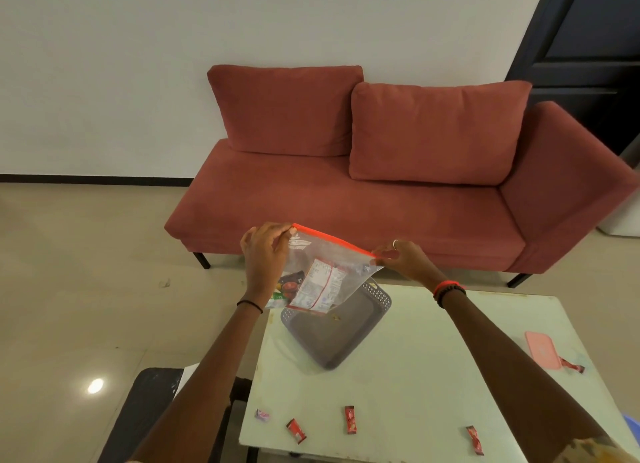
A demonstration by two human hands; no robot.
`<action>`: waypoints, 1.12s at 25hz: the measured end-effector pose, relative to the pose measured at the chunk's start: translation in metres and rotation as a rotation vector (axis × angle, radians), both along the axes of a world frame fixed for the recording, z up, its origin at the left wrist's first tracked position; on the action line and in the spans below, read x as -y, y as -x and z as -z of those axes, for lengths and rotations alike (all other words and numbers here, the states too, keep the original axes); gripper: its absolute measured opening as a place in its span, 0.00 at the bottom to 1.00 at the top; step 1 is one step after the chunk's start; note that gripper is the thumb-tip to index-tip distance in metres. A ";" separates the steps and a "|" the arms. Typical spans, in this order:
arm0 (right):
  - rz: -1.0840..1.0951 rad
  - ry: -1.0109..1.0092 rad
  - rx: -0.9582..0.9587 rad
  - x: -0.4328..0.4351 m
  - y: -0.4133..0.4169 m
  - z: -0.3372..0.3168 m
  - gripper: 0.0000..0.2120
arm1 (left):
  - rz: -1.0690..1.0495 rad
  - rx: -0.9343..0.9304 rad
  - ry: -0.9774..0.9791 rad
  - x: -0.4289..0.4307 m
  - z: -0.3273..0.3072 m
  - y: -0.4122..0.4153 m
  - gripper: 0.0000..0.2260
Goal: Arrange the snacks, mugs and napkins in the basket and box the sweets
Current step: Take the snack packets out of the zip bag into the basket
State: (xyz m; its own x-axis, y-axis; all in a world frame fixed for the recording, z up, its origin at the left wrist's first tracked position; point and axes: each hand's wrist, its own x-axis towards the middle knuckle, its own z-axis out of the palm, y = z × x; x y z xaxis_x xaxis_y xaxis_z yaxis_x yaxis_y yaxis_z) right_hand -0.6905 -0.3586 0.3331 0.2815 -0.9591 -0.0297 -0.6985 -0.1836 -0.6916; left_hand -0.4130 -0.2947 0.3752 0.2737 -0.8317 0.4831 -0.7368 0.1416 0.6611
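Both hands hold up a clear plastic zip bag with an orange-red seal strip [322, 272] above the far left corner of the pale glass-topped table [433, 376]. Left hand [265, 254] pinches the bag's top left corner between thumb and fingers; thin black band on that wrist. Right hand [403, 260] pinches the top right corner at the end of the seal strip; ring on one finger, red and black bead bracelets on the wrist. Bag hangs tilted, left corner higher, seal strip stretched between the two hands.

Inside the bag: a white-and-red printed snack packet [320, 286] plus darker packets at lower left [289, 284]; exact contents hard to read.

Grey perforated plastic basket [349, 338] sits on the table directly under the bag, looks empty apart from a small speck on its floor.

Loose on the table's near edge: a small pink wrapped sweet [262, 415], and three red wrapped sweets [296, 430] [350, 419] [474, 440], spaced apart. At the right side, a flat pink rectangular lid or box [542, 350] with another red wrapped sweet [573, 365] touching its near corner.

Rust-red fabric sofa [346, 199] against the white wall behind the table.
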 end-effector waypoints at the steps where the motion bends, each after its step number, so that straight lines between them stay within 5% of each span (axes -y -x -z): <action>1: -0.013 -0.023 0.045 0.001 -0.003 -0.005 0.14 | 0.016 -0.003 0.007 0.000 -0.001 0.000 0.07; 8: -0.095 -0.004 0.132 0.005 -0.020 -0.030 0.10 | 0.116 -0.015 0.025 0.000 -0.006 0.002 0.07; 12: -0.172 0.052 0.015 0.002 -0.029 -0.035 0.08 | 0.130 -0.042 0.003 -0.003 -0.002 0.007 0.07; 15: -0.133 0.055 0.067 -0.003 -0.037 -0.034 0.07 | 0.067 -0.195 -0.041 -0.002 0.004 0.009 0.09; 22: -0.009 0.049 0.168 -0.022 -0.065 -0.013 0.04 | -0.107 -0.570 -0.396 -0.012 0.040 0.025 0.26; 28: 0.091 -0.005 0.262 -0.036 -0.052 0.007 0.06 | 0.038 -0.603 -0.856 -0.039 0.090 0.075 0.21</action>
